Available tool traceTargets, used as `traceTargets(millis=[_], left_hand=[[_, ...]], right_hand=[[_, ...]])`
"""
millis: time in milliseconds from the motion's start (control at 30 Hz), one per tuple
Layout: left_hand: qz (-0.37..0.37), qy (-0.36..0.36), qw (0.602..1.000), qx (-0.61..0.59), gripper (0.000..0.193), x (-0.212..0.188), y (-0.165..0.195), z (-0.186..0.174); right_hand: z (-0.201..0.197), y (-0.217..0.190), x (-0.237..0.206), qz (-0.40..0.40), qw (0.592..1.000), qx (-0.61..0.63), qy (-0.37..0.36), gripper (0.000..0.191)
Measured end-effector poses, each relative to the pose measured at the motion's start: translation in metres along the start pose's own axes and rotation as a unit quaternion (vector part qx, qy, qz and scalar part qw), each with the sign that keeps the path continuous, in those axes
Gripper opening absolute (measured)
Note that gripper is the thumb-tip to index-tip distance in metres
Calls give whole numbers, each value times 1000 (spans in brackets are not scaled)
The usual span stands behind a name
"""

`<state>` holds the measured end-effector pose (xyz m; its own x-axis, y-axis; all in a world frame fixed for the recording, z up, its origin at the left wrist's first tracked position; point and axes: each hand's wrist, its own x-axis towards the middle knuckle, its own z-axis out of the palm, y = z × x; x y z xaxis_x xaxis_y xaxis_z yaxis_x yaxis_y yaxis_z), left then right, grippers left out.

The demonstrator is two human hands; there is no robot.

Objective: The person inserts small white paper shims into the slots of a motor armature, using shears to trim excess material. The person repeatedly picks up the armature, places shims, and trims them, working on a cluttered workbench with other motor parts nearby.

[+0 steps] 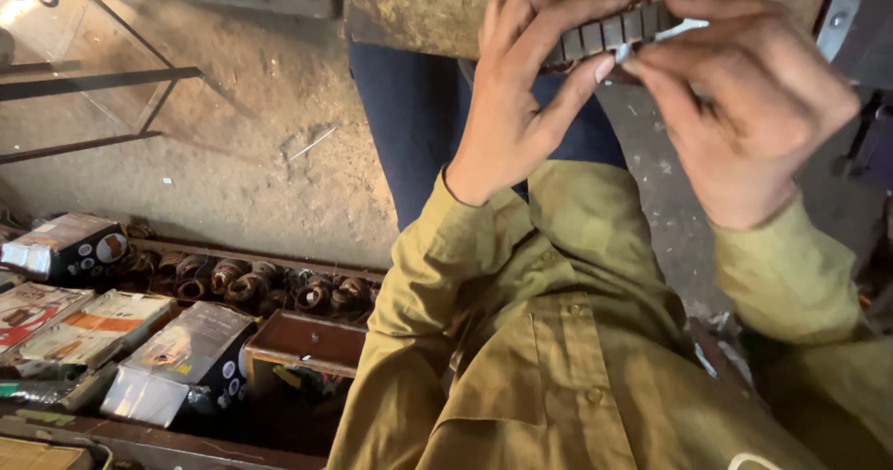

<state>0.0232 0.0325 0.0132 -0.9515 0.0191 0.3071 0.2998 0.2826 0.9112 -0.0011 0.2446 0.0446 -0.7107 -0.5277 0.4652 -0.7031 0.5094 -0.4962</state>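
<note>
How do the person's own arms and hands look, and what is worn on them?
Both hands are bare: the left hand and the right hand wear no gloves, and no rings or watch show. Both arms are covered by long olive-green sleeves of a buttoned work shirt, with loose, creased cuffs ending at the wrists.

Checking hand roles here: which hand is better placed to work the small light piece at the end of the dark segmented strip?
Probably the right hand: its fingertips pinch the small light piece at the end of the dark segmented strip. The left hand grips and steadies the strip.
</note>
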Motion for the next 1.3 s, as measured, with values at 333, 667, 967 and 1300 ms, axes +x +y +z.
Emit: traceTargets(millis=[333,667,967,1300], left_hand=[[75,-60,995,2,71,-6,-20,-18],[133,-32,990,-22,57,-24,-38,-11],[-1,50,998,29,60,-15,8,0],[-75,77,974,201,50,-39,17,0]], right_hand=[[25,2,-9,41,994,64,76,47],[31,-12,-24,58,991,98,73,34],[41,-17,-8,103,984,19,147,35],[52,-26,-29,280,924,235,111,42]])
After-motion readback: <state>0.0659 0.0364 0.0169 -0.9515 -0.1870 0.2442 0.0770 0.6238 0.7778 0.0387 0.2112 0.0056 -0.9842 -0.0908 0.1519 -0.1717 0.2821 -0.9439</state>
